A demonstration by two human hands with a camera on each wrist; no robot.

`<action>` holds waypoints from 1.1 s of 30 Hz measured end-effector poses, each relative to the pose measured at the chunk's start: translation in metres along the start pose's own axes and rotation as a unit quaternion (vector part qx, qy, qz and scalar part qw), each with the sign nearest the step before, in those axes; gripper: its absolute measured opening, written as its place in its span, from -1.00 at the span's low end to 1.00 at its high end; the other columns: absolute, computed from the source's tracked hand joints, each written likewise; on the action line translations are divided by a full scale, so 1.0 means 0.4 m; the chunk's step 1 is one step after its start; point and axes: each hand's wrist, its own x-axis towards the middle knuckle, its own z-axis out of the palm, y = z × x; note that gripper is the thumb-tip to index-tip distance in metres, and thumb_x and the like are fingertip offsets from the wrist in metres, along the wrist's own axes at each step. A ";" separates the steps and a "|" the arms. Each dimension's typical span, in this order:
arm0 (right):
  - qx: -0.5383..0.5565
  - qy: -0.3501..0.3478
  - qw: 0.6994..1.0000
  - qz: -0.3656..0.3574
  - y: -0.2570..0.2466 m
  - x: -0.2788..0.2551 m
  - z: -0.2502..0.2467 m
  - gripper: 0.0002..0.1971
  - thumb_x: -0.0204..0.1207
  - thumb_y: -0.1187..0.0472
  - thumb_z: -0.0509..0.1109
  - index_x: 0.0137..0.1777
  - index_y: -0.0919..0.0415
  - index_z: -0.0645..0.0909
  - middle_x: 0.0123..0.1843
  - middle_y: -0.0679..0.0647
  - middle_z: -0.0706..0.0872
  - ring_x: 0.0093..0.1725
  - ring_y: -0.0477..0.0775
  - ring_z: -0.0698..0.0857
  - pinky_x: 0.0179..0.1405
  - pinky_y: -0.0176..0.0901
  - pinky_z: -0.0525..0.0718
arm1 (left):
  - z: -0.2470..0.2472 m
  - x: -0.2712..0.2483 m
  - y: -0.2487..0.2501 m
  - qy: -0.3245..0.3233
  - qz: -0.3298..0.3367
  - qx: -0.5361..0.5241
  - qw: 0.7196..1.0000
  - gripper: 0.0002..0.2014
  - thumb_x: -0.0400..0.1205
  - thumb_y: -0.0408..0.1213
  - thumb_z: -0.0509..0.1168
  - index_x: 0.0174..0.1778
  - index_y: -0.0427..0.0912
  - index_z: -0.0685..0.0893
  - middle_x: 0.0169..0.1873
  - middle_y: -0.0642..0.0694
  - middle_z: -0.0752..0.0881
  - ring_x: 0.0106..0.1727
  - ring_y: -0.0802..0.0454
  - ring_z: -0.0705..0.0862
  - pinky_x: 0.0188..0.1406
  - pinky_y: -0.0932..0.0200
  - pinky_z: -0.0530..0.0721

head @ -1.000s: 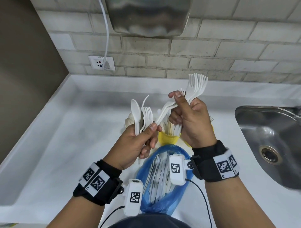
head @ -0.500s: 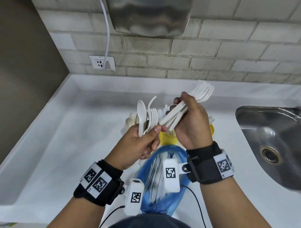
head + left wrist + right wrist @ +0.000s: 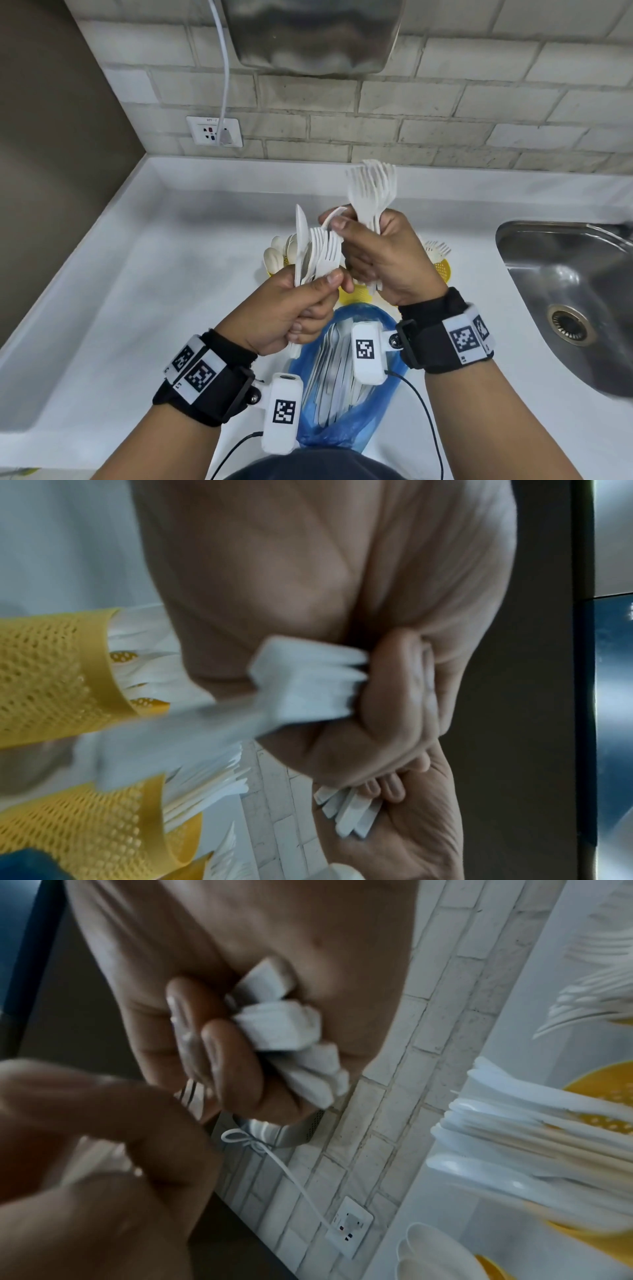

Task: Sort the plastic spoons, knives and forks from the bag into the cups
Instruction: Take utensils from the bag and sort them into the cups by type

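Observation:
My left hand (image 3: 294, 308) grips a mixed bundle of white plastic cutlery (image 3: 318, 257), several forks and one piece seen edge-on, heads up. My right hand (image 3: 380, 260) grips a bundle of forks (image 3: 371, 192) upright by the handles, and its thumb and forefinger pinch a curved white piece (image 3: 330, 219) above the left bundle. The wrist views show the handle ends (image 3: 308, 685) (image 3: 287, 1031) sticking out of each fist. Behind the hands stand yellow mesh cups: one with spoons (image 3: 277, 253), a middle one (image 3: 356, 294), one with forks (image 3: 442, 270). Below lies the blue bag (image 3: 342, 394) with more cutlery inside.
A steel sink (image 3: 565, 301) is sunk into the white counter (image 3: 154, 291) at the right. On the brick wall behind are a socket (image 3: 214, 132) with a white cable and a steel appliance (image 3: 315, 34). A brown wall closes the left side.
My right hand has swung its fork bundle from tilted right back to upright and now pinches a piece at the top of the left bundle. The left hand has barely moved.

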 end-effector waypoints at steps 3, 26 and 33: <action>0.064 0.083 0.994 -0.037 -0.005 0.002 0.017 -0.81 0.68 0.39 0.43 -0.19 0.25 0.61 -0.59 -0.06 0.45 -0.70 0.01 0.31 -0.66 -0.21 0.20 | -0.003 0.000 -0.001 0.010 0.000 0.008 1.000 -0.75 0.75 -0.04 0.22 -0.03 -0.11 0.71 -0.55 0.03 0.23 -0.62 0.17 0.14 -0.68 0.37 0.21; 0.130 0.278 0.947 -0.091 -0.001 0.005 -0.009 -0.44 0.77 0.02 0.36 -0.54 0.03 0.45 -0.58 0.01 0.42 -0.54 0.09 0.49 -0.33 0.01 0.56 | 0.017 0.003 0.005 0.129 0.009 0.094 0.987 -0.65 0.71 0.03 0.25 -0.28 -0.12 0.57 -0.52 -0.03 0.25 -0.56 0.09 0.20 -0.60 0.26 0.22; 0.000 0.099 0.994 -0.053 0.026 -0.049 0.004 -0.66 0.61 -0.02 0.54 0.03 0.31 0.70 -0.57 -0.03 0.34 -0.66 0.01 0.22 -0.60 -0.17 0.25 | 0.013 0.018 -0.008 0.188 0.034 0.130 0.973 -0.61 0.77 -0.04 0.29 -0.37 -0.05 0.43 -0.54 0.04 0.31 -0.54 0.07 0.25 -0.60 0.20 0.31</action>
